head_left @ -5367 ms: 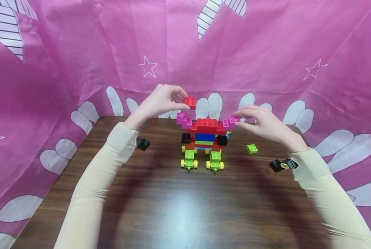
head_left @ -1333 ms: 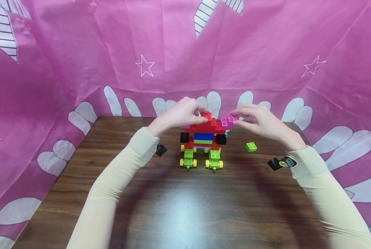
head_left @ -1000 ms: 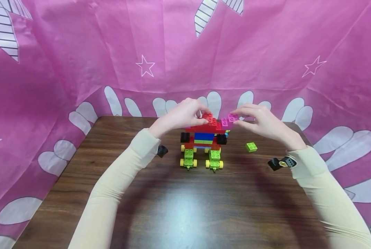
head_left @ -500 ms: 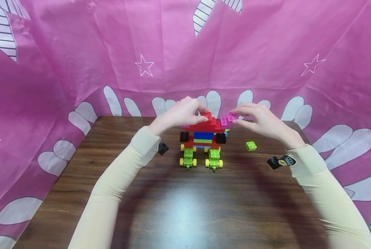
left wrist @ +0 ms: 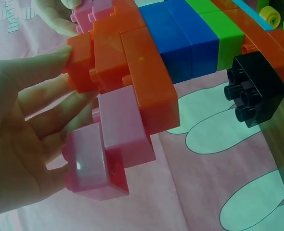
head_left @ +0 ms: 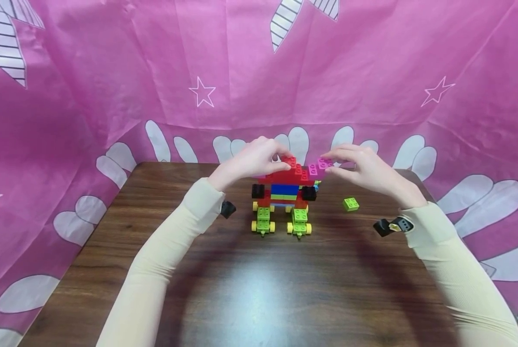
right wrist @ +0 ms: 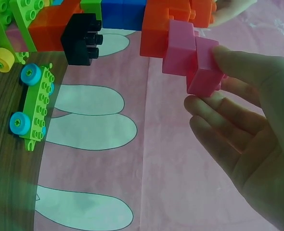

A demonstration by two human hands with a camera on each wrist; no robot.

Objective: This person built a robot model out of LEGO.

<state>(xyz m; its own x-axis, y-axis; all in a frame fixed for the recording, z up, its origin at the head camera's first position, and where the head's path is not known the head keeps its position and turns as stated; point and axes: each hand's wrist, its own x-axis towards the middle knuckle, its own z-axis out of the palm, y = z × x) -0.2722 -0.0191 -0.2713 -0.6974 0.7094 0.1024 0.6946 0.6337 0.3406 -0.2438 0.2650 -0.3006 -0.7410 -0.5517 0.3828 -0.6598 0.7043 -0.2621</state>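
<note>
A brick figure stands on the table, with a blue middle (head_left: 284,189), red upper bricks and green wheeled feet (head_left: 300,226). On its top, my left hand (head_left: 253,158) pinches a small red brick (left wrist: 79,62) between thumb and fingers. That brick sits against the red row beneath it in the left wrist view. My right hand (head_left: 363,166) holds the outer pink brick (right wrist: 203,70) of the stepped pink piece on the figure's right side. Matching pink bricks (left wrist: 125,125) on the left side are mostly hidden by my left hand in the head view. Black bricks (head_left: 308,193) stick out at both sides.
A loose lime-green brick (head_left: 351,204) lies on the wooden table (head_left: 328,299), right of the figure. Behind the figure, a green wheeled base with blue wheels (right wrist: 36,106) shows in the right wrist view. A pink patterned cloth (head_left: 250,62) surrounds the table.
Since the oldest frame, my left hand has brought the red brick right and down onto the figure's top. Over the last second both hands have stayed almost still. My right hand keeps its hold.
</note>
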